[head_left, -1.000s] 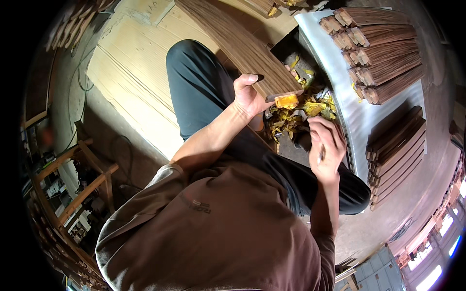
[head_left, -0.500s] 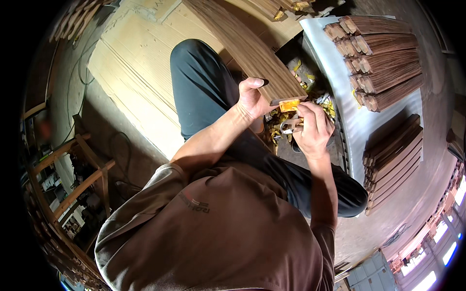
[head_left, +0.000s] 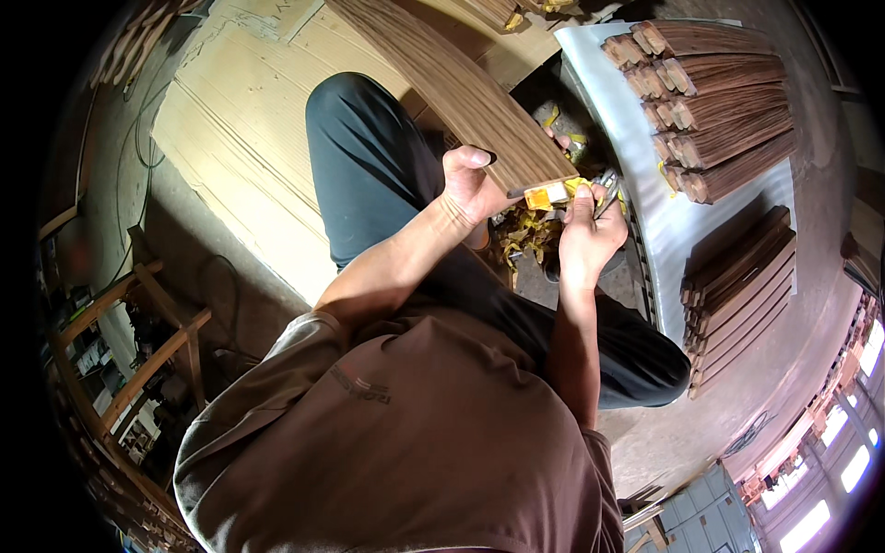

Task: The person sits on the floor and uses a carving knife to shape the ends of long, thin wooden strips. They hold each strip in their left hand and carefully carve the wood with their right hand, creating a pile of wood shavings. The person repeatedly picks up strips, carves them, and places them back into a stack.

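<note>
A long brown wooden board slants down from the far side toward me. My left hand grips its near end, thumb on the top face and the other fingers hidden beneath. The stub at the board's end is partly wrapped in yellow tape, with pale bare wood beside it. Closed just right of the stub, my right hand pinches a loose strip of the tape between thumb and finger. A shiny metal hand tool sticks out of the same hand; its kind I cannot make out.
Yellow tape scraps litter the floor below my hands. On the right, a bench with a white sheet carries stacked brown slats and a second stack. Cardboard lies at left, near a wooden frame.
My right hand has shifted slightly and now draws a tape strip away from the stub, where pale wood shows. The tool has turned in that hand. My left hand keeps its hold.
</note>
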A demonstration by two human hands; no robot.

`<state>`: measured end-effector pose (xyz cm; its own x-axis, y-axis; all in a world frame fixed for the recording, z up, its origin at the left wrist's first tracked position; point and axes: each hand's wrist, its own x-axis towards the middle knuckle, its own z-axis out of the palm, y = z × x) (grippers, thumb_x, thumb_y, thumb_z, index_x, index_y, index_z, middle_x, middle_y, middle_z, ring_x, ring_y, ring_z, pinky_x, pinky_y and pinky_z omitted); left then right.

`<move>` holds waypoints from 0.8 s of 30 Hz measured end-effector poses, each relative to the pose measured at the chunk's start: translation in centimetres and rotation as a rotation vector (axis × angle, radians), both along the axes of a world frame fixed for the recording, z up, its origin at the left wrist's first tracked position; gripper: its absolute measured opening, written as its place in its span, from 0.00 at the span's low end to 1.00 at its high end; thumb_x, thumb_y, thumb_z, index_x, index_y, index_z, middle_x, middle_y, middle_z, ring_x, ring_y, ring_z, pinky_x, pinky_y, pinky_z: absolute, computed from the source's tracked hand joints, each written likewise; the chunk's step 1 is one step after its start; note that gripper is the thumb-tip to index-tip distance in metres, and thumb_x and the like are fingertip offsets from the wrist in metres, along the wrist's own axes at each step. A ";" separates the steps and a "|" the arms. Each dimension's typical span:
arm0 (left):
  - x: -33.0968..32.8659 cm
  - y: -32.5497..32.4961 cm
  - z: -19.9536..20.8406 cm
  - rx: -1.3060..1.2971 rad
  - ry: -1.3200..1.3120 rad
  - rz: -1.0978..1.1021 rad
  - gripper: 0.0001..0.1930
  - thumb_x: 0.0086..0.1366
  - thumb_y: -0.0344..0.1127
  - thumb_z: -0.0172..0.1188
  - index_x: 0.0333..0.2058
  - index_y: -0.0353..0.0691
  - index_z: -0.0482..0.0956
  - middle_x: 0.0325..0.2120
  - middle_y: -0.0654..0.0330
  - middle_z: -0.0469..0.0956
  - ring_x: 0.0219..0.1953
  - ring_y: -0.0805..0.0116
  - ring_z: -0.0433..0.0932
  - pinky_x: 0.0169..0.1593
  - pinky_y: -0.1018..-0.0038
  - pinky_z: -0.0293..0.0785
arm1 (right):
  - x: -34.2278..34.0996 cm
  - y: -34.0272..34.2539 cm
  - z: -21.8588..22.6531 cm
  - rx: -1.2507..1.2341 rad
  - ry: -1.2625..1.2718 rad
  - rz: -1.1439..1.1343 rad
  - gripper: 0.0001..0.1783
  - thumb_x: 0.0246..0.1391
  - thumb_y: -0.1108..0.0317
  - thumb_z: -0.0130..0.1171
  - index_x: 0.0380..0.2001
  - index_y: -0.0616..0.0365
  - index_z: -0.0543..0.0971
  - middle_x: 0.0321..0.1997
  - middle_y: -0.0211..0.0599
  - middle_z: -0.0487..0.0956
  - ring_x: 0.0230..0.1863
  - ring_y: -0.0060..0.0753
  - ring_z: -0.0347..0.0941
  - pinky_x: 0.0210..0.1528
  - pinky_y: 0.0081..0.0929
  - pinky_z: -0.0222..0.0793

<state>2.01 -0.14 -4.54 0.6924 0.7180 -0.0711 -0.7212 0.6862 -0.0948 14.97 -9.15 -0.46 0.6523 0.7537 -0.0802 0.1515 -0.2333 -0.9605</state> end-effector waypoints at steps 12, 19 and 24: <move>1.1 4.7 6.4 0.104 -0.133 0.040 0.49 0.42 0.41 0.71 0.63 0.29 0.62 0.65 0.46 0.63 0.72 0.46 0.54 0.74 0.48 0.50 | 3.4 -5.1 -4.8 -0.164 -0.211 0.092 0.07 0.54 0.81 0.59 0.36 0.65 0.80 0.29 0.48 0.81 0.29 0.38 0.79 0.37 0.31 0.73; 2.5 5.8 7.6 0.089 0.024 0.031 0.46 0.50 0.44 0.65 0.64 0.24 0.58 0.62 0.32 0.64 0.66 0.34 0.63 0.73 0.49 0.53 | 4.1 -0.9 2.7 -0.061 -0.294 0.116 0.06 0.58 0.71 0.65 0.35 0.62 0.83 0.26 0.36 0.83 0.29 0.21 0.78 0.36 0.24 0.73; 3.0 5.0 6.3 0.113 0.011 0.018 0.46 0.51 0.44 0.65 0.63 0.21 0.57 0.60 0.29 0.64 0.64 0.30 0.63 0.72 0.48 0.54 | 2.7 1.8 6.6 0.148 -0.232 0.093 0.07 0.60 0.69 0.66 0.33 0.62 0.83 0.28 0.28 0.81 0.31 0.15 0.71 0.37 0.17 0.65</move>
<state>4.99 4.89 1.75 0.6788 0.7343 0.0035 -0.7343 0.6788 -0.0098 17.65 -7.34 6.17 0.5680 0.8035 0.1783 0.3857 -0.0685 -0.9201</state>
